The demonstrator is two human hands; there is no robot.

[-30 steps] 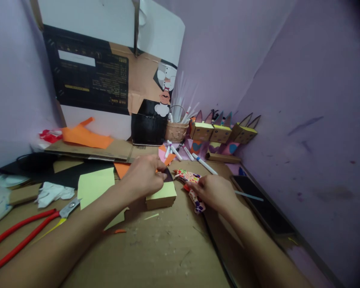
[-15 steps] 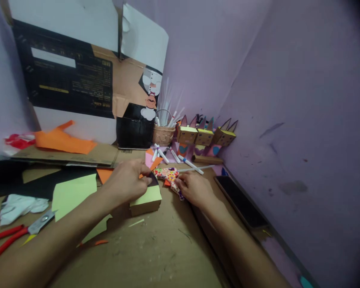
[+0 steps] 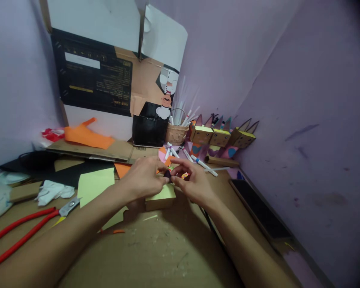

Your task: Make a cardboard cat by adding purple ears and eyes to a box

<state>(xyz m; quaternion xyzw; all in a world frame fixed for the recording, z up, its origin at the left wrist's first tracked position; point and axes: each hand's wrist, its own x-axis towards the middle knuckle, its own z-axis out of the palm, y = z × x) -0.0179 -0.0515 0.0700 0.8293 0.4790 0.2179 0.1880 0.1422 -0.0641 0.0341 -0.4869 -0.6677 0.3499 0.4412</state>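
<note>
Dark piece (image 3: pixel 167 175) | left hand (image 3: pixel 147 178): pinching | right hand (image 3: pixel 195 185): seemingly touching

Red-handled scissors (image 3: pixel 66 207) and a crumpled white wad (image 3: pixel 55 193) lie left, a dark flat slab (image 3: pixel 260 209) right.

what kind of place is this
Probably a home craft corner: red-handled scissors and pale yellow paper lie on the worktop, with a row of eared cardboard figures along the back.
</note>
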